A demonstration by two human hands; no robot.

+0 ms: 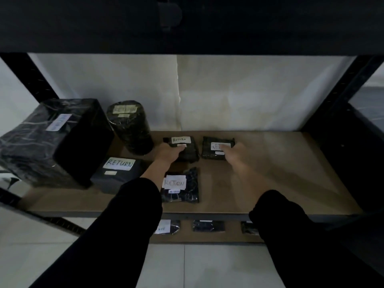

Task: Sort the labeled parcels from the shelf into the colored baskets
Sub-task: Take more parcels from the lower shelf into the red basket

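Black parcel [191,155] under the left hand [168,152], fingers laid across it; right hand [236,156], blurred, is over the next parcel [207,142]. Whether either grips, unclear.

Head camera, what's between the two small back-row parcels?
Nothing; only a narrow strip of bare shelf board separates the left parcel from the right parcel, in the head view.

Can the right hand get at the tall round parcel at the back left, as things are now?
Probably not directly: the left hand, reaching in, lies between the right hand and the round parcel.
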